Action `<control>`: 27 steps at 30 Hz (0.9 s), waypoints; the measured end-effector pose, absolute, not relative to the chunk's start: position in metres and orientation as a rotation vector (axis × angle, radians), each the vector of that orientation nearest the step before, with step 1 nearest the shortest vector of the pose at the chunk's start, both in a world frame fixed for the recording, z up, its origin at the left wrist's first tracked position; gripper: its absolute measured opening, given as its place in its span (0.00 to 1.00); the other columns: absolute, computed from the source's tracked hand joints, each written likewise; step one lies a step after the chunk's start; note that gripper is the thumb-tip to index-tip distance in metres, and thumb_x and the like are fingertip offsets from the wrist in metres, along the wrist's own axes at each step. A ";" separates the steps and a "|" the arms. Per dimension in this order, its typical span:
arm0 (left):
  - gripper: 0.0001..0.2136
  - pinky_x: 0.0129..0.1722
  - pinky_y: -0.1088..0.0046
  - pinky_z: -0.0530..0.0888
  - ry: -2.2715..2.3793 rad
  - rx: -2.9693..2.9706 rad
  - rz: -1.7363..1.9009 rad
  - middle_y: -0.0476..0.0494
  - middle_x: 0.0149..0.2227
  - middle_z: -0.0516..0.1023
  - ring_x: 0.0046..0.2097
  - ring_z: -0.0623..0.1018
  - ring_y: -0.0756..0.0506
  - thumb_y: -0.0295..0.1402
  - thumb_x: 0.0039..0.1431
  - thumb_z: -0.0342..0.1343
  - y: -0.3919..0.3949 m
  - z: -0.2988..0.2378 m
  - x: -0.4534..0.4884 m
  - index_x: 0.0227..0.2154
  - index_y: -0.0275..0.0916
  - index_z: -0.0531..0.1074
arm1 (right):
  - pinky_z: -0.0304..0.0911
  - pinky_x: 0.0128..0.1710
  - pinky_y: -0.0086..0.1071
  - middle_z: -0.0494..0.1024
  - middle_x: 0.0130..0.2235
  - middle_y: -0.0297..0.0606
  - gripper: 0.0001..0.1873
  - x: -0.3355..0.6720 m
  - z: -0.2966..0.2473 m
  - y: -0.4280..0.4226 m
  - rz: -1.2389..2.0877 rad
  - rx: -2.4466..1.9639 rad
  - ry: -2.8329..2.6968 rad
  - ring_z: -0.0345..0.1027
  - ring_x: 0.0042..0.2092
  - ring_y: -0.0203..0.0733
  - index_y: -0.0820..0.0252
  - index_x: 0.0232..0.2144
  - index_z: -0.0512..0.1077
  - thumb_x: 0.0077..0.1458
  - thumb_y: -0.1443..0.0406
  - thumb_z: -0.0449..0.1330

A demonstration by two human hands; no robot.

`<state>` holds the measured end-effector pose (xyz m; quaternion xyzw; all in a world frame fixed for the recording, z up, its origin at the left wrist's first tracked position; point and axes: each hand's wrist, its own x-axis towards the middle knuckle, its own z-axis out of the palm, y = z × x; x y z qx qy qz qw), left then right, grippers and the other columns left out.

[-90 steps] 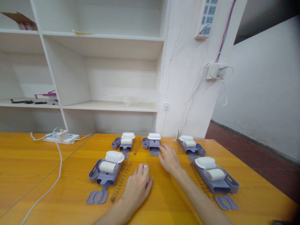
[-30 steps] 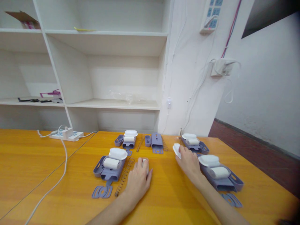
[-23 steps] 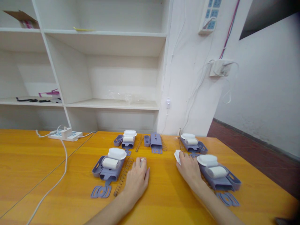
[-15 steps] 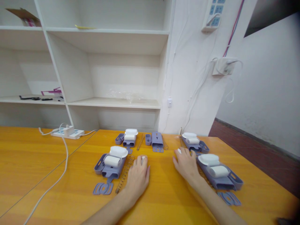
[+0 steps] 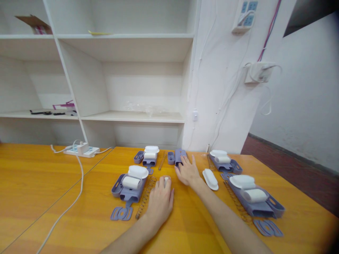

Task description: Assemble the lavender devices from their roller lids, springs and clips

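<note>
My left hand lies palm down on the orange table, fingers loosely curled over a small white part that barely shows at the fingertips. My right hand is open with fingers spread, reaching to the far middle purple housing and touching its near end. A white oval lid lies loose on the table just right of that wrist. A purple housing with a white roll and lid sits left of my left hand, a coil spring beside it.
More purple housings with white rolls stand at the far centre, far right and near right, with springs and flat purple clips beside them. A power strip and cable lie at left. White shelves stand behind the table.
My right hand carried the white oval lid from the far middle housing to the right, set it on the table, then moved back left to that housing. My left hand stayed put.
</note>
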<state>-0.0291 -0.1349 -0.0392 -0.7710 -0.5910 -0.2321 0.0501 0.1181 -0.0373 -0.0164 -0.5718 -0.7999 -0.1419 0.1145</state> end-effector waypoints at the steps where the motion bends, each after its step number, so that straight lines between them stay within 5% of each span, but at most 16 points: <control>1: 0.13 0.40 0.70 0.68 -1.798 -2.350 -0.713 0.42 0.45 0.62 0.45 0.67 0.44 0.33 0.61 0.40 -0.135 -0.039 -0.029 0.48 0.41 0.59 | 0.22 0.58 0.53 0.59 0.59 0.49 0.29 0.118 -0.020 -0.036 -0.377 -1.705 -2.343 0.46 0.61 0.51 0.65 0.46 0.70 0.60 0.55 0.37; 7: 0.14 0.42 0.70 0.67 -1.799 -2.367 -0.743 0.42 0.45 0.62 0.46 0.67 0.44 0.33 0.60 0.41 -0.135 -0.038 -0.028 0.48 0.41 0.59 | 0.23 0.58 0.57 0.49 0.63 0.46 0.29 0.121 -0.035 -0.037 -0.408 -1.776 -2.212 0.38 0.63 0.50 0.68 0.56 0.59 0.60 0.57 0.37; 18: 0.14 0.41 0.69 0.67 -1.803 -2.358 -0.712 0.41 0.47 0.62 0.46 0.67 0.44 0.33 0.61 0.41 -0.137 -0.037 -0.029 0.49 0.41 0.59 | 0.26 0.60 0.55 0.51 0.63 0.44 0.27 0.134 -0.001 -0.091 -0.685 -1.575 -2.122 0.38 0.63 0.50 0.69 0.56 0.59 0.61 0.58 0.39; 27: 0.14 0.42 0.70 0.68 -1.808 -2.359 -0.764 0.41 0.46 0.62 0.46 0.68 0.44 0.32 0.60 0.41 -0.137 -0.037 -0.030 0.49 0.42 0.58 | 0.27 0.60 0.57 0.52 0.63 0.42 0.26 0.152 -0.032 -0.165 -0.721 -1.432 -2.280 0.38 0.63 0.50 0.65 0.58 0.57 0.60 0.60 0.43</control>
